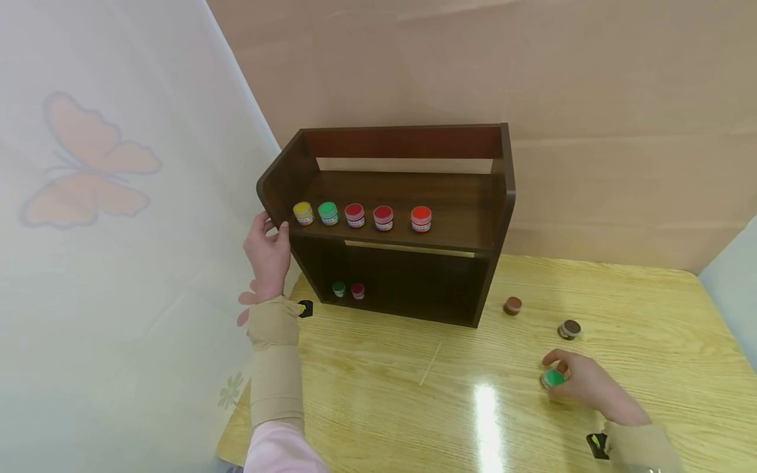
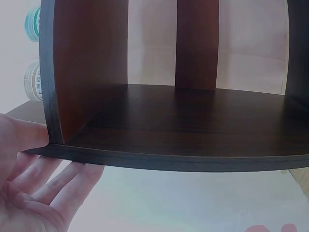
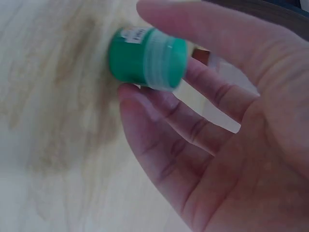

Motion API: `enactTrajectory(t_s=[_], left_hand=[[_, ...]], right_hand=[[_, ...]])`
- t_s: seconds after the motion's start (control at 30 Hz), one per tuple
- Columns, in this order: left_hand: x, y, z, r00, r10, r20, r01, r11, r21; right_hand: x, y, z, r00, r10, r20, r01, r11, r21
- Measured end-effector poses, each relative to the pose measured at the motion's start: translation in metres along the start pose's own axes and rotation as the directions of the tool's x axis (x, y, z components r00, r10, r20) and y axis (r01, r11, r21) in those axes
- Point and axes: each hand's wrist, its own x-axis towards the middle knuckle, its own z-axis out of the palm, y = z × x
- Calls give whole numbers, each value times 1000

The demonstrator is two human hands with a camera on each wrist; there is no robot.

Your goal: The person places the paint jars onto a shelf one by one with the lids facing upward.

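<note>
My left hand (image 1: 269, 253) grips the left side panel of a dark brown two-tier shelf (image 1: 408, 243), thumb at the front edge and fingers on the outer side. In the left wrist view, the thumb and fingers straddle the panel's edge (image 2: 159, 163). At the lower right, my right hand (image 1: 591, 387) has its thumb and fingers around a small green paint jar (image 1: 553, 378). The right wrist view shows this paint jar (image 3: 145, 58), with a clear-rimmed lid and white label, between thumb and fingers; whether it touches the table cannot be told.
Yellow (image 1: 303, 213), green (image 1: 328, 213) and several red paint jars (image 1: 383, 218) line the upper shelf. Two small jars (image 1: 357, 291) stand on the lower level. A brown jar (image 1: 512, 305) and a black jar (image 1: 570, 330) stand on the wooden table (image 1: 378, 381). A white curtain (image 1: 148, 295) hangs left.
</note>
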Motion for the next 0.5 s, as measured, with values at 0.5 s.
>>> enactTrajectory(t_s=[0.5], left_hand=[[0, -2, 0, 1000, 9, 3, -9, 1000, 0]], right_hand=[[8, -3, 6, 994, -85, -70, 79, 994, -75]])
